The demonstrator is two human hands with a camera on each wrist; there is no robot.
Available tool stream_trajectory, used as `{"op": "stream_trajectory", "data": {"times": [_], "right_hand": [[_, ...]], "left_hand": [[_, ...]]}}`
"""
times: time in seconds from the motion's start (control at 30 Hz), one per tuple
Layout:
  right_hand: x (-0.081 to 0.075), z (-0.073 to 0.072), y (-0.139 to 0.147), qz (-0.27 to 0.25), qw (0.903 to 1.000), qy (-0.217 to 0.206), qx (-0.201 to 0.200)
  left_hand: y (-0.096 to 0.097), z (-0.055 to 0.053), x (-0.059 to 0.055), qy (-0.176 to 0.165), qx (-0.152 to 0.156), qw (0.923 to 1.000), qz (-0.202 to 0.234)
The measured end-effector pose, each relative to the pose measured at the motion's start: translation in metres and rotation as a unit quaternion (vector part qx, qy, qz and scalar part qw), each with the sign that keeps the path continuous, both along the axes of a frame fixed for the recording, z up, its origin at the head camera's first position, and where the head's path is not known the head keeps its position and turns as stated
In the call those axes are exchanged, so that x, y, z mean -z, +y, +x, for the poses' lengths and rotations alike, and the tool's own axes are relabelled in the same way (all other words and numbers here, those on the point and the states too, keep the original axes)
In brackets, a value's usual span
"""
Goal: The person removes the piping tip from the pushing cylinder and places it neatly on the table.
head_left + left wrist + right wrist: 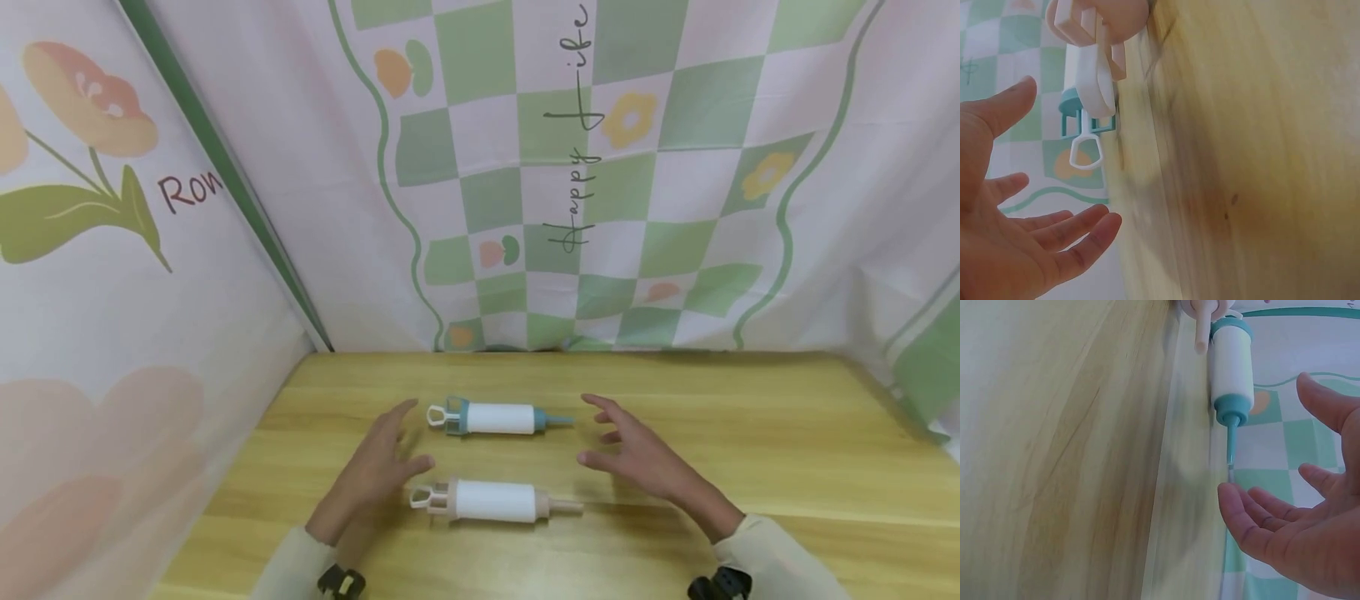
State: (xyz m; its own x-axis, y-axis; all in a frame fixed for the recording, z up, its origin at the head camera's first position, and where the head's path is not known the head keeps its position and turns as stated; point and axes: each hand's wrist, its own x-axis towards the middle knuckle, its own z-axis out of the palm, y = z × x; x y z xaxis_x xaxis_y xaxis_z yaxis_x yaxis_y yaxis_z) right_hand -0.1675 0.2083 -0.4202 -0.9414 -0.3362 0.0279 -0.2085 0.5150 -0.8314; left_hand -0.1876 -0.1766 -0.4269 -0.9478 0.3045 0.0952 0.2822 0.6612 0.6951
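On the table lie two toy syringes with white barrels, side by side. The teal syringe is farther from me, its white loop handle at the left and its thin nozzle at the right. Nearer lies the beige-pink syringe, turned the same way. My left hand is beside the handle ends, fingers spread and holding nothing. Past the nozzle ends, my right hand has its fingers extended and its palm facing inward, with nothing in it. Both hands are apart from the syringes.
The wooden table meets a hanging cloth with green checks at its back edge. A white flowered cloth borders the left side. Dark straps with cameras sit on both wrists over pale sleeves.
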Motion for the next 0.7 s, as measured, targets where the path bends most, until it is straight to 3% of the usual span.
{"op": "stream_trajectory", "data": {"times": [0.17, 0.7], "right_hand": [[0.003, -0.003, -0.004, -0.005, 0.9999, -0.004, 0.008], [0.001, -0.017, -0.015, -0.021, 0.9995, -0.015, 0.016]], "left_hand": [[0.000, -0.005, 0.002, -0.021, -0.005, 0.9996, 0.016], [0.003, -0.025, 0.007, -0.041, -0.011, 0.9981, 0.045]]}}
